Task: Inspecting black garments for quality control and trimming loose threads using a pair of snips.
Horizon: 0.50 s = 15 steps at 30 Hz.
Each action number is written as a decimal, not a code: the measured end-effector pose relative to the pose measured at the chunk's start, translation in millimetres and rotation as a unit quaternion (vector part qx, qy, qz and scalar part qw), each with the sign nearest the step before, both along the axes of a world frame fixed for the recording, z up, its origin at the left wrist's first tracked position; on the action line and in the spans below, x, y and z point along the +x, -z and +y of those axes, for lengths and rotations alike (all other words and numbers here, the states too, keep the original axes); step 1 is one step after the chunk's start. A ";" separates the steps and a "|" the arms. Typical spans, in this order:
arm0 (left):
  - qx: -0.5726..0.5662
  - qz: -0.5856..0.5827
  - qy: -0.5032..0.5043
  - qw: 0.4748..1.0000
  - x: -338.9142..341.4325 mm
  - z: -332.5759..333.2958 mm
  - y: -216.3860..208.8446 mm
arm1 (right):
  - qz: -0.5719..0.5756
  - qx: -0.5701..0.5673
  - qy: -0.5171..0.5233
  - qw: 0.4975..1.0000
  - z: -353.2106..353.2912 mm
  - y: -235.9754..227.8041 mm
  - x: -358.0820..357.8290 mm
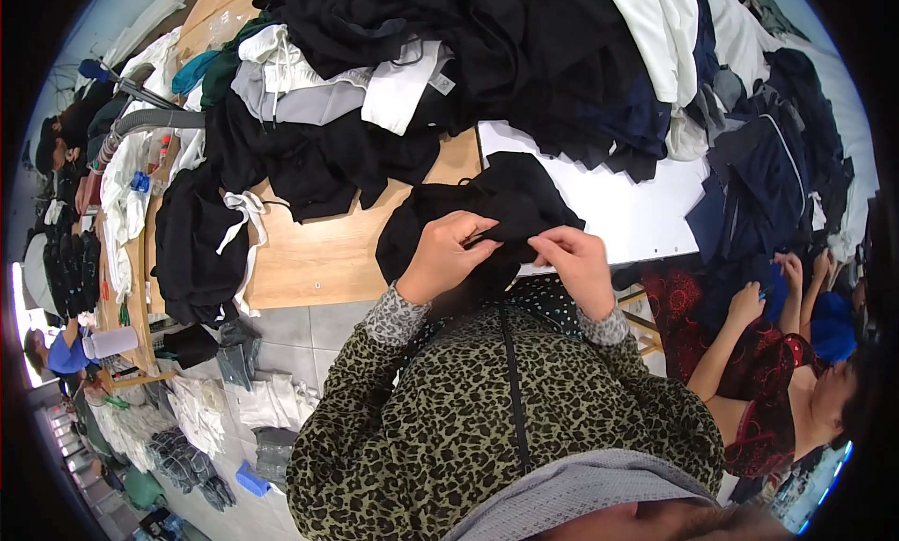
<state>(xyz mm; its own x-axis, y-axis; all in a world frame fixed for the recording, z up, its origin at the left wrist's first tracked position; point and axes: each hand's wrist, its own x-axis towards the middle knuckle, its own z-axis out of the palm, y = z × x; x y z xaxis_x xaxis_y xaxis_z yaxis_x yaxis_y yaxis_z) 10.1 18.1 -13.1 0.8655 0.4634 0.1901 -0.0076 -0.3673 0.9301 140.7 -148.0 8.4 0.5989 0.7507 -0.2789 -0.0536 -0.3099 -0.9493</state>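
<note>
A black garment (524, 197) lies bunched at the table's front edge, right before my body. My left hand (442, 258) is closed at its left side, thumb and fingers pinching a dark bit of the cloth. To the right, the fingertips of my right hand (579, 268) press together at the garment's near edge. Whether a thin cord or thread also lies between these fingers is too small to tell. A short dark loop stands up from the garment's far side. Its lower part hangs past the table edge against my lap.
Beyond rises a heap of black clothes (375, 157), with grey shorts (309, 99) on it. A wooden table (309, 260) and a white board (646, 209) lie beneath. More black cloth (197, 251) sits left. At right, a co-worker's hands (746, 302) handle navy clothes (749, 185).
</note>
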 end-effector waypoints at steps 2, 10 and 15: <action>0.027 0.023 0.009 0.999 -5.1 -2.9 -6.6 | -0.284 0.081 -0.017 0.955 2.9 -22.2 -5.0; 0.003 0.049 0.032 0.998 -2.2 -5.3 -14.4 | -0.179 0.098 -0.123 0.971 21.2 5.1 -4.3; -0.019 0.050 0.049 0.997 -3.3 -2.7 -12.6 | -0.127 0.125 -0.132 0.975 17.8 13.4 -4.5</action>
<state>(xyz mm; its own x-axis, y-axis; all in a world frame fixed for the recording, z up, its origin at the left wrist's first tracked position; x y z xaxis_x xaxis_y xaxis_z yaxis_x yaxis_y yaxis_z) 6.8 15.4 -0.5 0.9210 0.3804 0.0840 0.0517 -0.3329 0.9415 136.2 -130.2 -5.0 0.4011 0.9138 0.0640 0.2436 -0.0391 -0.9691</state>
